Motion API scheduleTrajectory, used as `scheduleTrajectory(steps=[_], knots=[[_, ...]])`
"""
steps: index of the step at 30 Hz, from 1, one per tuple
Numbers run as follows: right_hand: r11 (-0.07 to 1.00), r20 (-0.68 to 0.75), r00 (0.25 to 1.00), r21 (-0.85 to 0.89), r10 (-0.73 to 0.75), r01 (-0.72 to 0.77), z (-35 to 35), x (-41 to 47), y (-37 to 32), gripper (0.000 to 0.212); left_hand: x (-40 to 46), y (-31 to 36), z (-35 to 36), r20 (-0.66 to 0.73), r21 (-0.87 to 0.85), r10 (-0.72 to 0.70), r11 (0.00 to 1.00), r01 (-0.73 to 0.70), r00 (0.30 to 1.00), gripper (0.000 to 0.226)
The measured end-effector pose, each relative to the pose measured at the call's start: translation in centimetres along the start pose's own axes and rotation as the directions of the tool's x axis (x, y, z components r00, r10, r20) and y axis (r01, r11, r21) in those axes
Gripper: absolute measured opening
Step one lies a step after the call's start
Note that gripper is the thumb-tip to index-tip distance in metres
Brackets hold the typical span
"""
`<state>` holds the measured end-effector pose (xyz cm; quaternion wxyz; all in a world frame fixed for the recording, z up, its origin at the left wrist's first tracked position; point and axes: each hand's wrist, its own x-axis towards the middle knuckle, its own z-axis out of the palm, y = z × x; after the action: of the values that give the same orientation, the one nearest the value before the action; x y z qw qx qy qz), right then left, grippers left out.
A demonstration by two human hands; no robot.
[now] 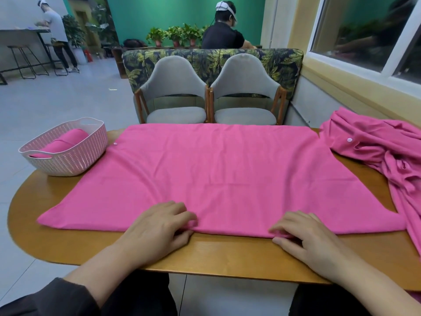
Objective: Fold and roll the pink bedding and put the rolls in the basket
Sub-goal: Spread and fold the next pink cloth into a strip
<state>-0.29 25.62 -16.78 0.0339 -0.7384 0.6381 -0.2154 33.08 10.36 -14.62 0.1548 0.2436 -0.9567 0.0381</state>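
Observation:
A pink sheet [216,174] lies spread flat over the wooden table [227,258]. My left hand [159,226] and my right hand [305,238] both pinch its near edge between thumb and fingers, about a shoulder's width apart. A white woven basket [68,165] stands at the table's left end with one pink roll [66,141] lying inside it. More pink bedding [387,151] sits in a crumpled heap at the table's right end and hangs over the edge.
Two grey chairs [175,96] stand tucked against the table's far side, with a leaf-patterned bench back [205,60] behind them. A wall with a window [364,30] runs along the right. Two people stand or sit far behind.

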Motion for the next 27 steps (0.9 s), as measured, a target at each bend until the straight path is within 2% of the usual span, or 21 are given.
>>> scheduleTrajectory(steps=[7, 13, 19, 22, 27], knots=[[0.999, -0.006, 0.999, -0.007, -0.040, 0.040, -0.1, -0.2, -0.4, 0.019, 1.5, 1.6, 0.4, 0.050, -0.023, 0.095, 0.995, -0.094, 0.994, 0.018], [0.998, 0.018, 0.999, 0.049, -0.032, 0.031, -0.8, -0.7, 0.3, 0.022, 6.5, 7.3, 2.3, 0.048, -0.033, 0.215, 0.976, -0.213, 0.976, 0.036], [0.995, -0.028, 0.995, 0.016, 0.094, -0.094, -3.3, -2.7, 3.2, 0.013, 12.9, 13.9, 4.5, 0.031, -0.038, 0.290, 0.957, -0.289, 0.957, 0.036], [0.980, -0.099, 0.975, 0.014, 0.199, -0.199, -4.6, -4.0, 5.3, 0.021, 15.3, 16.8, 5.8, 0.003, -0.046, 0.264, 0.963, -0.264, 0.964, 0.030], [0.943, -0.159, 0.935, -0.046, 0.318, -0.329, -5.6, -5.5, 7.7, 0.022, 18.7, 20.8, 7.0, -0.039, -0.091, 0.219, 0.971, -0.221, 0.975, 0.017]])
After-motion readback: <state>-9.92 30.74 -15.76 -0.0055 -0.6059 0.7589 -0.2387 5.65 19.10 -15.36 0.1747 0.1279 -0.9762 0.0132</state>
